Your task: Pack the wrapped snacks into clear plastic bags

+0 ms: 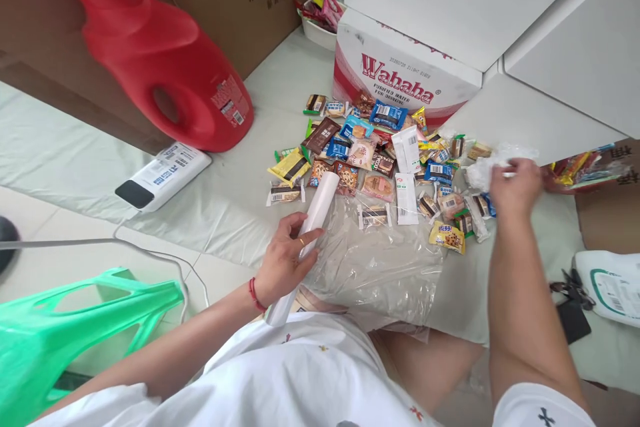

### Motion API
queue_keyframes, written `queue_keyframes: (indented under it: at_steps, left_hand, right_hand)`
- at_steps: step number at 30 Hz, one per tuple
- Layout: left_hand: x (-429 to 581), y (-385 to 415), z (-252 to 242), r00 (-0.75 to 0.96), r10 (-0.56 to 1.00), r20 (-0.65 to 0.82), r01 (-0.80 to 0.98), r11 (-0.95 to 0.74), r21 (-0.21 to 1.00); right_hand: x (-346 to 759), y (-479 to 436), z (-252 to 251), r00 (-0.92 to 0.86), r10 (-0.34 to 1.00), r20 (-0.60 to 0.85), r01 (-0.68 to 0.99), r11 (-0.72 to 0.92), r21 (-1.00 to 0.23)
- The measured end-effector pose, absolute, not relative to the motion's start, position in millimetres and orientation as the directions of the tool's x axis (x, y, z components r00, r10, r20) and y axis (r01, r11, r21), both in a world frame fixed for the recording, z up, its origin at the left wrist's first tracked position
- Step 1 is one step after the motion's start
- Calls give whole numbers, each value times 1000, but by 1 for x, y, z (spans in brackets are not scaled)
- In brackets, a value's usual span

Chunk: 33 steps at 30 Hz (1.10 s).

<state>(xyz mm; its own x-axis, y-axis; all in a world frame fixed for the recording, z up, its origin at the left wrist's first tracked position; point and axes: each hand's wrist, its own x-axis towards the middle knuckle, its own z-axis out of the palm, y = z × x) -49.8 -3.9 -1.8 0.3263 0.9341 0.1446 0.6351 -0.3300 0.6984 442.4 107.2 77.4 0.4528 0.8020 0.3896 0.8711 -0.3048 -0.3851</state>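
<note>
My left hand [290, 257] is closed around a long white roll [320, 203], tilted up and away from my lap. Beside it a clear plastic bag [385, 260] lies flat, partly over my legs. My right hand [517, 187] is closed on crumpled clear plastic [483, 172] to the right; its fingertips are partly hidden. Between my hands spreads a loose pile of small wrapped snacks, among them a yellow packet [447, 237], a blue packet [389, 115], a brown packet [321, 136] and a white sachet [407, 199].
A Wahaha carton [400, 73] stands behind the pile, against white furniture. A red jug [200, 93] and a white box-shaped device [163, 177] are at left, above a green stool [90, 300]. Keys [575, 287] and a white container [613, 287] lie at right.
</note>
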Motion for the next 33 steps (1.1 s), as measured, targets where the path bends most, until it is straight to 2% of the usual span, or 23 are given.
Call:
queue_keyframes:
  at_steps: [3,5,8,13,19,23,26,28,31,33]
  left_hand:
    - [-49,-4,-2,332,929,165,617,-346,706]
    - [-50,-4,-1,336,927,166,610,-348,712]
    - [-51,-5,-1,334,929,159,605,-340,720]
    - [-53,-4,-5,338,923,183,577,-357,735]
    - [-56,-3,-11,339,913,225,541,-385,748]
    - [-57,-3,-12,334,913,232,514,-383,768]
    - [-57,-3,-13,327,919,222,506,-369,780]
    - [-56,-3,-14,325,921,214,504,-360,785]
    - [-56,-2,-15,327,921,214,500,-361,787]
    - [-57,-2,-15,332,917,222,496,-370,786]
  right_hand:
    - [356,133,54,271,941,202,913,-184,-364]
    - [311,150,40,172,976,133,940,-123,-318]
    - [292,166,35,201,977,73,934,-169,-315]
    - [341,153,60,361,929,77,835,-286,-469]
    - [362,145,70,581,783,220,686,-326,-651]
    - [364,150,75,667,740,92,416,-267,-869]
    - [360,131,77,600,799,-34,267,-241,-933]
    - [352,109,71,515,847,-133,367,-359,-858]
    - [338,77,56,455,848,-272,630,-522,-575]
    - [332,68,49,448,832,-327,715,-553,-427]
